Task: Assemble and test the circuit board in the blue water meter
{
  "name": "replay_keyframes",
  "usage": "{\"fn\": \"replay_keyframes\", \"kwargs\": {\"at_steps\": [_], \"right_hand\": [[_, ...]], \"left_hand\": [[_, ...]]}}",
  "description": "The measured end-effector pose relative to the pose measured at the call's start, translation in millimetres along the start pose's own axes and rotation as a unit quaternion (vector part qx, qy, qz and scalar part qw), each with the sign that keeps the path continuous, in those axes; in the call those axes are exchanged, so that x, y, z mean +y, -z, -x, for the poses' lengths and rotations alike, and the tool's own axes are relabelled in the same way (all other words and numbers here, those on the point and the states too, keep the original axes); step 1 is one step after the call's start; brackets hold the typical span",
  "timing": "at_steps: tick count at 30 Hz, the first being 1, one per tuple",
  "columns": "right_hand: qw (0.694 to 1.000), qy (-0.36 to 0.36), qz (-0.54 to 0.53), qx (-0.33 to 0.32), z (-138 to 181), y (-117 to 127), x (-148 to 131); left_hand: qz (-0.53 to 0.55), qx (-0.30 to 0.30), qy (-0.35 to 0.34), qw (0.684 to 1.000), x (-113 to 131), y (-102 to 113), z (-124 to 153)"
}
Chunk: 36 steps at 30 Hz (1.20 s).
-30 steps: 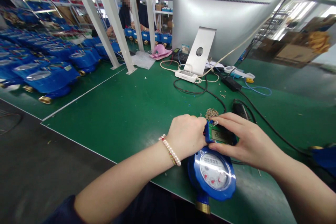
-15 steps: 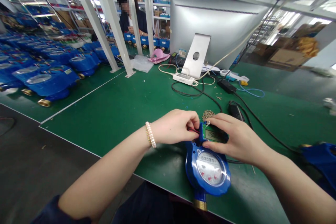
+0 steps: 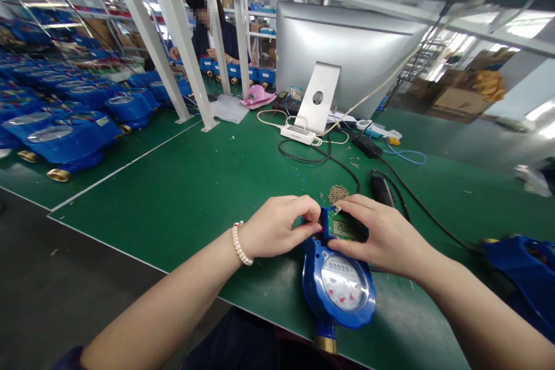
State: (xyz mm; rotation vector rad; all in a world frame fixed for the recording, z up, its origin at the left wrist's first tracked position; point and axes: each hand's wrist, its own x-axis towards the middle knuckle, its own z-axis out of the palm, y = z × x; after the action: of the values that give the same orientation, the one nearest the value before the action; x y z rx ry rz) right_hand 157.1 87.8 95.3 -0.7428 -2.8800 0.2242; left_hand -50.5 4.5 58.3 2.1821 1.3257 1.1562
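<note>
A blue water meter (image 3: 338,289) with a round clear dial and a brass threaded end lies on the green table in front of me. Above its dial sits a small display module (image 3: 344,228), a green circuit board with a digit screen in a blue housing. My right hand (image 3: 381,234) grips this module from the right, thumb below and fingers above. At the module's left side, my left hand (image 3: 288,224) is closed in a pinch on thin wires (image 3: 319,230), mostly hidden by its fingers. A pile of small screws (image 3: 338,193) lies just beyond.
A large monitor (image 3: 347,52) stands at the back with a white adapter (image 3: 298,134) and cables before it. A black handheld tool (image 3: 382,189) lies right of the screws. More blue meters (image 3: 65,133) crowd the left; another (image 3: 520,272) sits right. A co-worker (image 3: 217,29) is behind white posts.
The view has shifted slightly. My left hand stays at the module's left side, with its fingers now covering more of the red and dark wires. My right hand keeps its grip.
</note>
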Motion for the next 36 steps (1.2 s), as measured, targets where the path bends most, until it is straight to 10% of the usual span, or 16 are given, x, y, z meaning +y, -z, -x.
{"fn": "replay_keyframes", "kwargs": {"at_steps": [11, 18, 25, 31, 36], "right_hand": [[0.991, -0.109, -0.078, -0.011, 7.0, -4.1, -11.7], [0.988, -0.12, -0.094, 0.017, 13.6, -11.1, -10.0], [0.978, -0.066, -0.188, 0.06, 24.7, -25.7, -7.4], [0.891, -0.065, -0.436, 0.113, 32.0, -33.4, -1.0], [0.739, -0.15, -0.621, 0.215, 41.5, -52.8, 0.3]], "left_hand": [[-0.021, 0.127, -0.072, 0.989, -17.1, -20.8, 17.3], [0.018, 0.132, 0.032, 0.991, -3.6, -21.4, 14.0], [0.147, -0.001, 0.114, 0.983, 0.5, -26.3, -5.1], [0.117, -0.02, 0.147, 0.982, -0.3, -29.5, -6.8], [0.091, -0.047, 0.163, 0.981, 1.2, -24.5, -9.1]]}}
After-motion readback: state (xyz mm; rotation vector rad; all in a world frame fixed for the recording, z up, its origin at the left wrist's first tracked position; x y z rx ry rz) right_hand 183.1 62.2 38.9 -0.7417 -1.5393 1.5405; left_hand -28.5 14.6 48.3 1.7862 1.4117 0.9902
